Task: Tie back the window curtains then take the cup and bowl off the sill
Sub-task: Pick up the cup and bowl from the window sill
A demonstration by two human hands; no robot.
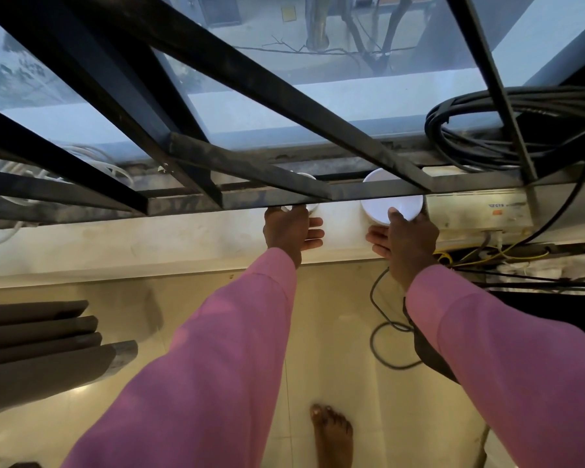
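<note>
Looking down from my head, both my arms in pink sleeves (217, 349) reach forward to a pale sill (183, 238) that runs below a window guarded by a black grille. The grille's lowest bar (250, 197) crosses the view, and I place everything against it. The cup (313, 207) and bowl (385, 206) sit on the sill directly under that bar, so each is cut in two by it, with part showing beyond the bar and part on my side. The cup is small and white. The bowl, to the right of it, is wider, white, shallow and looks empty. My left hand (293, 231) comes in just below the bar, with its fingers (313, 233) curled around the cup's lower part. The bar hides how firmly they hold it. My right hand (406, 238) pinches the bowl: the thumb lies over its near rim and the fingers (377, 239) curl beneath its outer wall. I judge I come in low because the bar leaves only a narrow gap to slide both things towards me. Neither looks lifted yet. No curtains are in view. A coil of black cable (507, 130) rests beyond the bar, far right. My bare foot (333, 434) stands on the tiled floor, well below it.
</note>
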